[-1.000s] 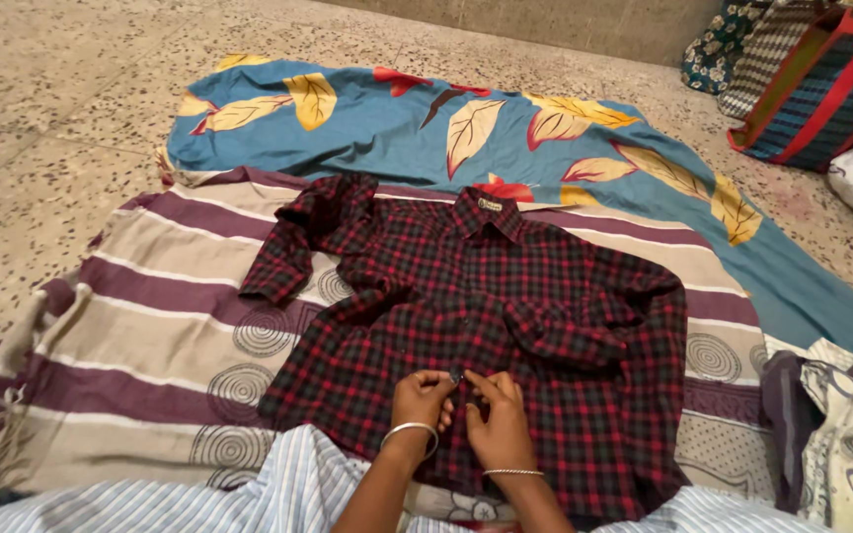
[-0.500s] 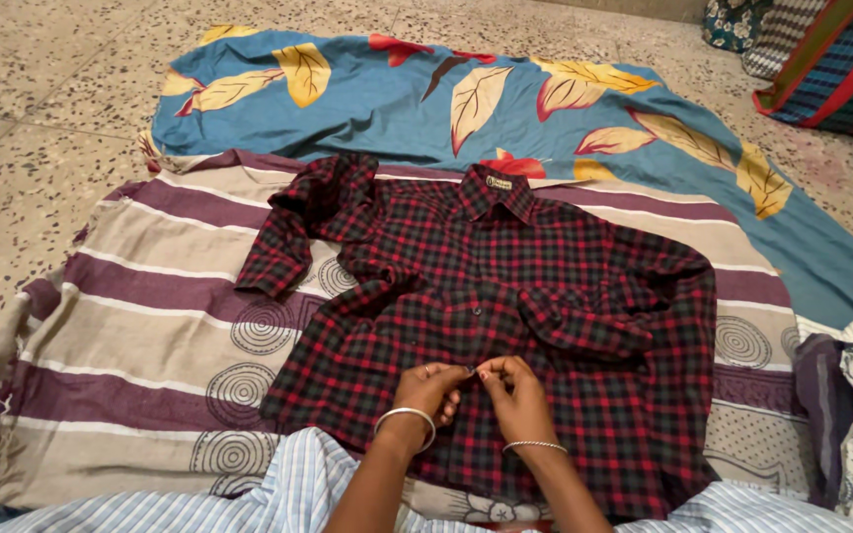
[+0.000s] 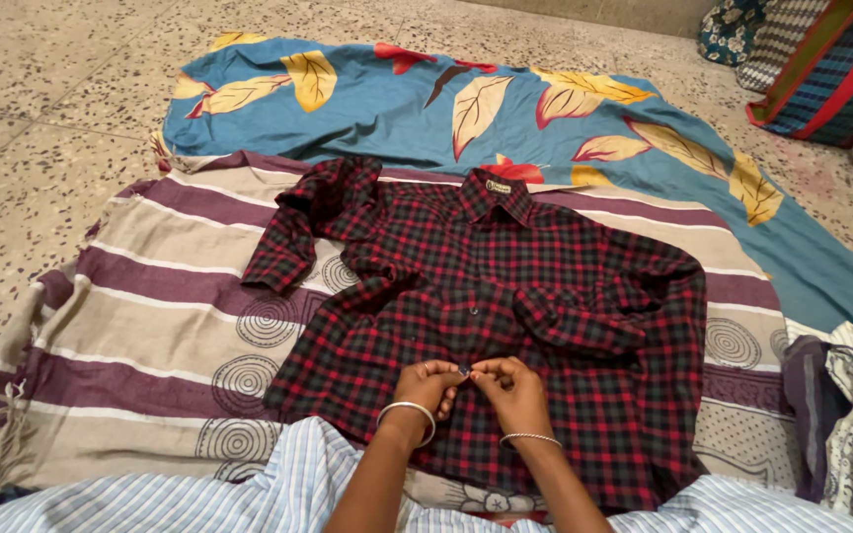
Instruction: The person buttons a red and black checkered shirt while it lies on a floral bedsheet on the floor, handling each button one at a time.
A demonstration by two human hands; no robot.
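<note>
A red, black and green plaid shirt [image 3: 505, 296] lies front up on a beige and purple striped cloth [image 3: 150, 326], collar away from me, its sleeves folded in over the body. My left hand [image 3: 428, 387] and my right hand [image 3: 512, 391] meet at the shirt's front placket near the hem. Both pinch the fabric around a small dark button [image 3: 464, 370]. Each wrist wears a thin bangle.
A blue sheet with big leaf prints [image 3: 505, 109] lies beyond the shirt on the speckled floor [image 3: 41, 109]. Striped bags [image 3: 821, 69] stand at the far right. Crumpled patterned cloth [image 3: 851, 424] sits at the right edge. Pale blue striped fabric [image 3: 249, 494] covers my lap.
My hands have stayed at the lower placket, with the fingertips drawing closer together on the button. The view has shifted slightly.
</note>
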